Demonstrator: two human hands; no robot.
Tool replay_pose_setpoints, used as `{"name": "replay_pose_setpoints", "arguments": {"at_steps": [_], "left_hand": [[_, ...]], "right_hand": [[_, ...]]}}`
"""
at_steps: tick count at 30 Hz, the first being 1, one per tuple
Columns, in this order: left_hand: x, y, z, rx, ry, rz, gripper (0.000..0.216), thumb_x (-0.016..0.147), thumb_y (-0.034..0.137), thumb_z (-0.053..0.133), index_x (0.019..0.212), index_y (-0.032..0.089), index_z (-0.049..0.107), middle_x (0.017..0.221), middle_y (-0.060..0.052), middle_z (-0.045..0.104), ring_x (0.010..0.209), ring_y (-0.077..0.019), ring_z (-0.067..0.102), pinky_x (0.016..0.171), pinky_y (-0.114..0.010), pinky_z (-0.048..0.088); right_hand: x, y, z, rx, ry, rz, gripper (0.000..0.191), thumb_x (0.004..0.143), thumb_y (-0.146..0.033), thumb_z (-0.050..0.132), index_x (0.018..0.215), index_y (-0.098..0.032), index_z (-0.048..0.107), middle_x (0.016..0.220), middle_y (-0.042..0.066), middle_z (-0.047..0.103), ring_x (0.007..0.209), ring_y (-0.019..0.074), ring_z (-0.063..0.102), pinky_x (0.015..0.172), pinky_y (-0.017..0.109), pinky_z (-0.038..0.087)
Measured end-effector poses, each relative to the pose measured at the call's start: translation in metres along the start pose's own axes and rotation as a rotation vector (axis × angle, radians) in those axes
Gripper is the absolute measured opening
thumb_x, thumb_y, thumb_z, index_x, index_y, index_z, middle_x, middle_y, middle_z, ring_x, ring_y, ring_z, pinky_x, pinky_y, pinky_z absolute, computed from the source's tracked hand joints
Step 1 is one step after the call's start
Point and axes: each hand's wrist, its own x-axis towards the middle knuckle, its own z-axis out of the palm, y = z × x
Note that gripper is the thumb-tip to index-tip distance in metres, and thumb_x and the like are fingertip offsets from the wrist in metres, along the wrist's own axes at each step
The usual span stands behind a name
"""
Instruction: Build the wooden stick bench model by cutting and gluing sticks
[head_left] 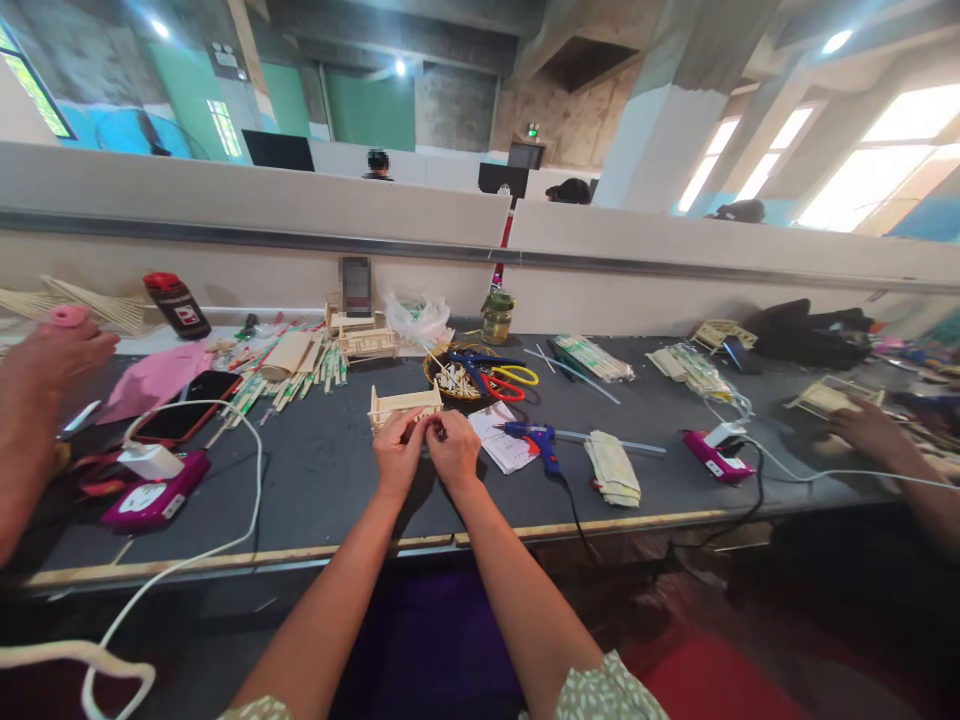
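My left hand (397,452) and my right hand (455,452) meet at the middle of the dark worktable, fingertips pinched close together. Whatever sits between the fingers is too small and too covered to make out. Just behind them stands a small model of pale wooden sticks (405,402), like a tiny bench or bed, its front partly hidden by my hands. To the right, a blue glue gun (541,440) lies with its nozzle over a printed paper sheet (506,440). Behind my right hand is a basket (433,372) of short wood pieces, with red-handled and yellow-handled cutters (506,378) on it.
Bundles of wooden sticks (300,365), a phone (187,405) and a purple power strip (154,495) lie left. A folded cloth (613,468), glue sticks (630,444) and another purple strip (718,457) lie right. Other people's hands (45,370) work at both sides. White cables cross the table edge.
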Motion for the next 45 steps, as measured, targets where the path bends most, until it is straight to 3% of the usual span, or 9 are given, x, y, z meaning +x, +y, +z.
{"name": "replay_pose_setpoints", "arguments": {"at_steps": [3,5,8,10,15,28,37,45], "left_hand": [[0.002,0.006,-0.005,0.218,0.090,0.096,0.028,0.088,0.032,0.060,0.112,0.021,0.069,0.094,-0.009,0.065,0.088,-0.0216,0.059,0.082,-0.035,0.048],[0.010,0.011,-0.010,0.341,0.065,0.165,0.032,0.088,0.029,0.059,0.119,0.021,0.066,0.106,-0.012,0.065,0.103,-0.0262,0.056,0.096,-0.042,0.043],[0.031,0.017,-0.018,0.427,-0.232,0.245,0.050,0.086,0.020,0.057,0.135,0.022,0.052,0.115,-0.011,0.066,0.115,-0.0283,0.053,0.112,-0.050,0.027],[0.047,0.018,-0.022,0.455,-0.413,0.214,0.061,0.083,0.016,0.058,0.142,0.023,0.044,0.110,-0.008,0.069,0.112,-0.0278,0.056,0.115,-0.054,0.022],[0.075,0.013,-0.023,0.470,-0.667,0.129,0.067,0.080,0.013,0.055,0.145,0.019,0.038,0.091,-0.002,0.072,0.096,-0.0223,0.065,0.117,-0.051,0.019],[0.082,0.016,-0.015,0.354,-0.676,0.071,0.074,0.071,0.010,0.056,0.143,0.017,0.036,0.083,0.000,0.068,0.090,-0.0215,0.066,0.114,-0.051,0.025],[0.081,0.012,-0.015,0.313,-0.635,0.054,0.075,0.074,0.014,0.060,0.144,0.021,0.035,0.085,0.000,0.069,0.093,-0.0229,0.065,0.099,-0.042,0.042],[0.082,0.013,-0.014,0.321,-0.638,0.063,0.072,0.075,0.015,0.061,0.143,0.021,0.037,0.085,0.000,0.069,0.092,-0.0220,0.064,0.095,-0.039,0.044]], "right_hand": [[0.000,0.001,0.001,-0.014,0.008,0.017,0.011,0.090,-0.022,0.055,0.088,-0.021,0.066,0.084,0.002,0.065,0.081,0.0143,0.059,0.072,0.024,0.041],[-0.001,0.003,0.002,-0.026,0.008,0.015,0.012,0.091,-0.023,0.055,0.088,-0.021,0.066,0.084,0.002,0.066,0.081,0.0140,0.060,0.071,0.024,0.040],[-0.001,0.005,0.004,-0.054,0.007,0.003,0.011,0.089,-0.020,0.055,0.089,-0.021,0.066,0.084,0.002,0.066,0.081,0.0141,0.060,0.071,0.023,0.040],[-0.001,0.005,0.005,-0.074,0.014,-0.003,0.012,0.088,-0.018,0.054,0.088,-0.021,0.066,0.083,0.001,0.065,0.080,0.0143,0.060,0.071,0.023,0.039],[0.000,0.004,0.007,-0.082,0.034,-0.002,0.014,0.089,-0.018,0.052,0.088,-0.021,0.066,0.082,0.001,0.065,0.081,0.0140,0.060,0.070,0.023,0.039],[-0.002,0.001,0.002,-0.004,0.023,0.069,0.009,0.088,-0.021,0.053,0.085,-0.021,0.062,0.079,0.000,0.066,0.077,0.0135,0.062,0.070,0.023,0.040],[-0.003,0.005,-0.004,0.063,0.060,0.216,0.009,0.088,-0.024,0.052,0.089,-0.022,0.060,0.078,-0.002,0.066,0.071,0.0134,0.062,0.066,0.023,0.040],[-0.003,0.006,-0.003,0.054,0.056,0.219,0.010,0.088,-0.023,0.051,0.088,-0.022,0.061,0.078,-0.001,0.066,0.072,0.0137,0.062,0.064,0.023,0.040]]}}
